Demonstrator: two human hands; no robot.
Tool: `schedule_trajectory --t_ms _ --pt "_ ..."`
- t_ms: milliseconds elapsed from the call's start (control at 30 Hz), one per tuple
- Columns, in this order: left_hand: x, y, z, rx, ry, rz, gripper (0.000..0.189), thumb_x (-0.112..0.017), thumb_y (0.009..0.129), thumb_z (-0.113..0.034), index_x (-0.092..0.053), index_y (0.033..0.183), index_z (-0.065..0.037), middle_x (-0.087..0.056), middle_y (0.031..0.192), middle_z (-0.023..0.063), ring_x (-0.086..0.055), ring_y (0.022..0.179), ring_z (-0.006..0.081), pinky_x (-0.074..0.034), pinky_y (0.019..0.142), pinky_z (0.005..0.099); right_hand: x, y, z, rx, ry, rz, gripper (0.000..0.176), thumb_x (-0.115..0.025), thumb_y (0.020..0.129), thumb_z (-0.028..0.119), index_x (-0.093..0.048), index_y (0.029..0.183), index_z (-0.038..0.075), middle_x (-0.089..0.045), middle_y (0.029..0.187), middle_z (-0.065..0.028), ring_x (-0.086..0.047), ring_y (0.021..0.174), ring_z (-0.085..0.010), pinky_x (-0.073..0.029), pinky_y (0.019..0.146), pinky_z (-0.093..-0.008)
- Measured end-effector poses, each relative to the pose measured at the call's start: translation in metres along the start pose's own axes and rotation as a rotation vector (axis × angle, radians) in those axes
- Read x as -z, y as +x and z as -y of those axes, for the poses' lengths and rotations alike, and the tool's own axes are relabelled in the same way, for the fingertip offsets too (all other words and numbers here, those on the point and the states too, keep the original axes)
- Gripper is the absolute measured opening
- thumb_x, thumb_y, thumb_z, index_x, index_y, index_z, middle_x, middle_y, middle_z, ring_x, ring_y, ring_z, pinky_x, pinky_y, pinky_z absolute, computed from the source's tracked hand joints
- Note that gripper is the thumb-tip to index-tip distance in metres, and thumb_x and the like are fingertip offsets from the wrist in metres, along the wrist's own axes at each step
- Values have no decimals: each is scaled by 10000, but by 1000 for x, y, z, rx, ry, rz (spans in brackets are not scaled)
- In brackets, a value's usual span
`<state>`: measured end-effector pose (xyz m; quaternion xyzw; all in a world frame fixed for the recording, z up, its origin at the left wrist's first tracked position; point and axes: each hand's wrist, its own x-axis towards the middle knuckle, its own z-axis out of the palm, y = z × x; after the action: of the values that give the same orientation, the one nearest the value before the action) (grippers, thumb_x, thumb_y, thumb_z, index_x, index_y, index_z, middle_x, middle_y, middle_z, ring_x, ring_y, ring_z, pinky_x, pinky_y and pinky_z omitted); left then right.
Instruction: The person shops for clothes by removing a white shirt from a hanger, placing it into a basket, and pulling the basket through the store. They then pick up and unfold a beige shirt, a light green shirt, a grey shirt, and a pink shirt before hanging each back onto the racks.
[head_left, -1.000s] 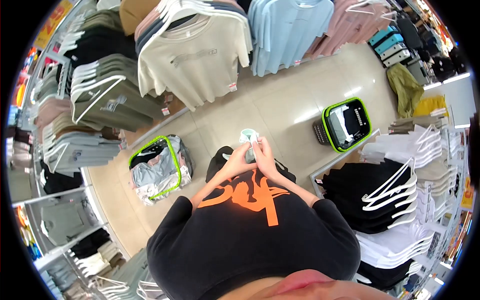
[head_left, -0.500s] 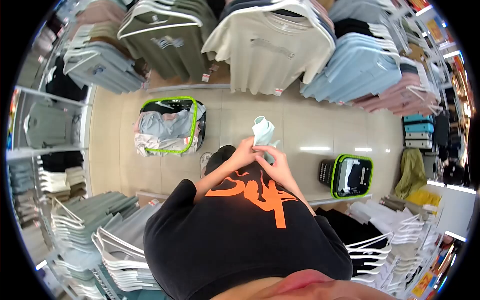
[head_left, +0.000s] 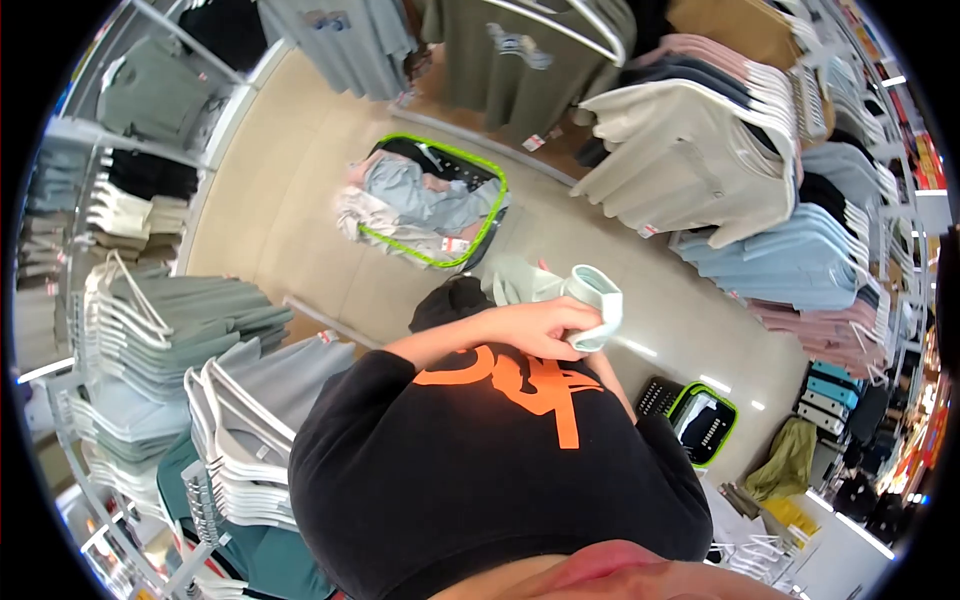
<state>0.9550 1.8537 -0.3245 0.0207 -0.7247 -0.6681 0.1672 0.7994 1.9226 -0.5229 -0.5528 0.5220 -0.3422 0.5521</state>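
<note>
A pale mint garment (head_left: 597, 292), bunched up with a round opening at its right end, is held in front of my chest. My left hand (head_left: 550, 326) is closed on it near that opening, knuckles up. Behind the cloth and the left hand, most of my right hand (head_left: 597, 366) is hidden; only the wrist area shows clearly, and its fingers cannot be made out. Just beyond the garment stands a black basket with a green rim (head_left: 505, 190), heaped with grey, pink and light clothes (head_left: 420, 195).
A second green-rimmed basket (head_left: 735, 425) stands on the floor at lower right. Shirts on white hangers line the far rack, including a beige shirt (head_left: 690, 165) and an olive shirt (head_left: 520, 75). Grey clothes on hangers (head_left: 250, 440) crowd the near left side.
My view and body have turned left, so the full basket now lies closer ahead. The mint garment has been turned sideways, and my left hand has moved across in front of the right.
</note>
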Motion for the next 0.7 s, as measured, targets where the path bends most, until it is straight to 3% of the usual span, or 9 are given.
schedule_trajectory --t_ms 133,167,200,267,333,433,467,600,700 --pt "28 -35 -23 -195 -16 -17 105 -598 737 -57 -510 757 -3 -544 769 94 -520 690 216 -406 616 293 -29 33 29 -110 126 19 371 -480 751 5 -461 1120 -35 -548 1042 -111 -539 929 -209 -433 810 -303" --pt "35 -44 -25 -260 -40 -143 104 -607 734 -66 -524 759 -9 -547 760 103 -530 684 229 -409 619 295 -40 43 34 -137 175 7 360 -476 754 7 -467 1112 -38 -551 1036 -112 -542 921 -208 -436 806 -302" --pt "48 -57 -21 -246 67 -209 144 -605 734 -49 -552 864 -15 -575 846 82 -557 775 194 -432 688 286 -54 53 34 -172 244 -37 349 -472 758 9 -473 1104 -41 -554 1030 -113 -546 913 -208 -438 802 -301" --pt "56 -82 -12 -99 -258 -629 285 -590 738 -16 -526 1016 -19 -574 951 52 -547 891 151 -433 783 286 -77 74 42 -226 365 -95 329 -464 765 13 -485 1088 -46 -559 1018 -115 -553 897 -207 -443 794 -299" --pt "84 -106 -1 -83 -284 -966 425 -568 738 19 -444 1142 -18 -542 1047 53 -515 968 133 -416 846 286 -104 93 48 -280 498 -204 311 -456 771 17 -497 1072 -52 -565 1006 -117 -560 881 -206 -448 785 -297" --pt "127 -151 -8 -115 -369 -1202 429 -565 739 6 -421 1142 -25 -520 1040 30 -490 967 118 -397 835 261 -133 116 64 -246 673 -425 288 -443 782 22 -515 1048 -60 -574 988 -120 -570 856 -204 -456 773 -294" --pt "139 -164 -11 -142 -373 -1270 426 -563 739 7 -421 1138 -27 -519 1036 30 -489 966 116 -396 832 257 -140 123 81 -122 753 -550 252 -377 818 47 -560 932 -83 -601 884 -136 -591 743 -191 -478 709 -284" --pt "184 -205 0 -108 -189 -1333 433 -554 747 25 -394 1148 -15 -499 1037 35 -470 973 114 -373 855 250 -132 154 119 -41 671 -625 254 -365 814 42 -548 947 -75 -592 898 -132 -577 797 -183 -460 740 -278" --pt "233 -218 5 -164 -123 -1396 435 -548 766 10 -375 1164 -11 -497 1046 41 -462 982 119 -363 867 252 -128 187 162 -41 592 -565 251 -360 812 39 -538 952 -69 -588 898 -121 -566 820 -169 -448 748 -268"
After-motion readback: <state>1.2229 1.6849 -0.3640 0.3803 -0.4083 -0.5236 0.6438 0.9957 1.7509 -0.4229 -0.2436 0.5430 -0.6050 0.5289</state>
